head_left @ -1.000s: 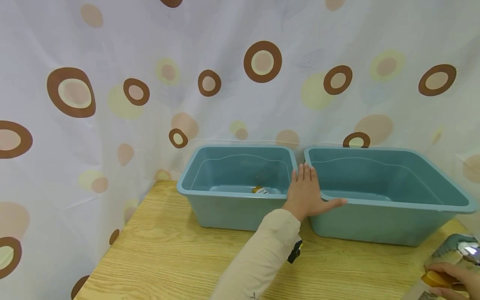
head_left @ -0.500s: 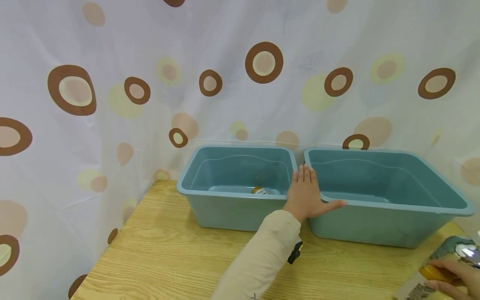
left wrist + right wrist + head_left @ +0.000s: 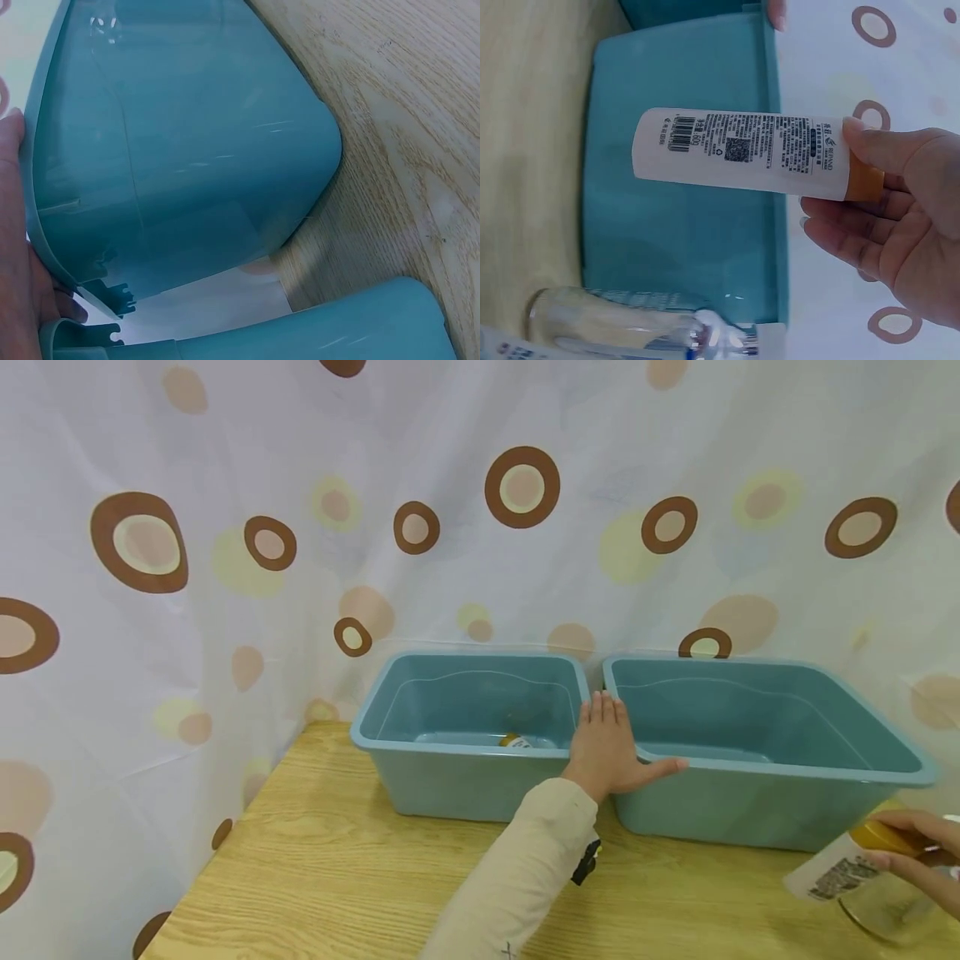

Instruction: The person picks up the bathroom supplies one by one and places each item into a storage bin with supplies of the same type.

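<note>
My right hand (image 3: 918,856) holds a white squeeze tube (image 3: 832,867) by its orange cap (image 3: 865,178), thumb on one side and fingers curled on the other. In the right wrist view the tube (image 3: 727,150) lies sideways, its printed back with barcode and square code showing, in front of the right tub's outer wall. My left hand (image 3: 603,752) rests across the adjoining rims of the left tub (image 3: 457,781) and the right tub (image 3: 750,806), fingers straight and thumb spread along the right rim. An orange-and-white item (image 3: 515,741) lies inside the left tub, partly hidden by the rim.
A clear bottle (image 3: 615,315) with a shiny top stands on the wooden table (image 3: 315,868) by the right tub, below my right hand. Beside it a white printed package (image 3: 517,346) shows at the corner. A spotted curtain (image 3: 450,585) hangs behind the tubs.
My right hand has lifted the tube up from the lower right corner, bringing more of its white body into sight. My left hand stays on the rims.
</note>
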`<state>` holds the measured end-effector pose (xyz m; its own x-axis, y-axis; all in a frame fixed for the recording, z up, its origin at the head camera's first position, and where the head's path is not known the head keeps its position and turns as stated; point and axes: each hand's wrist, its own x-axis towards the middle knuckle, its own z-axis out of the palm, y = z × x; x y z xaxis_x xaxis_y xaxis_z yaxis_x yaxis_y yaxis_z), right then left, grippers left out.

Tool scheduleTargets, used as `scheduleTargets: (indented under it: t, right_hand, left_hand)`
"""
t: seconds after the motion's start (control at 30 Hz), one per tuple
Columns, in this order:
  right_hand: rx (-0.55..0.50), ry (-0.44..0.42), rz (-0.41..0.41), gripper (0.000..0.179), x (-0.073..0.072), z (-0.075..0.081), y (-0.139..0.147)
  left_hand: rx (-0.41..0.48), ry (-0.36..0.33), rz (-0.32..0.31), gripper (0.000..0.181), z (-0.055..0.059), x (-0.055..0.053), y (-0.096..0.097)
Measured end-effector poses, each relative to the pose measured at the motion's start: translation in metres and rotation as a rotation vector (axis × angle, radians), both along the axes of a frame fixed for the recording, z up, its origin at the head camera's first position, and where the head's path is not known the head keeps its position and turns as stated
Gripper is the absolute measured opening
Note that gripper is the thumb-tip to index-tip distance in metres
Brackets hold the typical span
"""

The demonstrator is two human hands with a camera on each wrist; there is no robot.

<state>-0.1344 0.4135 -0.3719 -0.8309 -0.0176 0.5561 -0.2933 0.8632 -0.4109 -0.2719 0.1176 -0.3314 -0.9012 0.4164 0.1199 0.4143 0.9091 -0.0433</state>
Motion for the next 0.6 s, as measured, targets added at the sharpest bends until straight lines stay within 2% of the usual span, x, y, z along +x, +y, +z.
scheduleTargets:
  t: [0.07,0.13,0.2,0.3,0.4,0.5,0.6]
  right_hand:
    - [0.004,0.039,-0.003,0.023,-0.010,-0.003,0.013]
    - [0.006,0.064,-0.023,0.041,-0.021,-0.007,0.025]
    - [0.010,0.080,-0.020,0.041,-0.027,-0.005,0.030]
    - [0.009,0.086,-0.026,0.024,-0.027,0.008,0.024]
    - [0.016,0.082,-0.055,0.033,-0.026,0.019,0.018]
    - [0.016,0.112,-0.092,0.024,-0.038,0.012,0.034]
    - [-0.024,0.140,-0.093,0.032,-0.055,-0.003,0.061]
  left_hand:
    - [-0.001,0.001,0.001,0.107,0.000,0.000,0.000]
    - [0.001,-0.001,0.000,0.107,0.000,0.000,-0.001]
    - [0.007,-0.001,-0.005,0.107,0.000,0.001,-0.001]
    - [0.012,0.004,-0.012,0.106,0.001,0.002,-0.002]
    - [0.006,0.013,-0.014,0.105,0.001,0.003,-0.003]
    - [-0.001,0.023,-0.015,0.105,0.001,0.002,-0.003]
    - [-0.012,0.031,-0.014,0.105,0.001,0.002,-0.003]
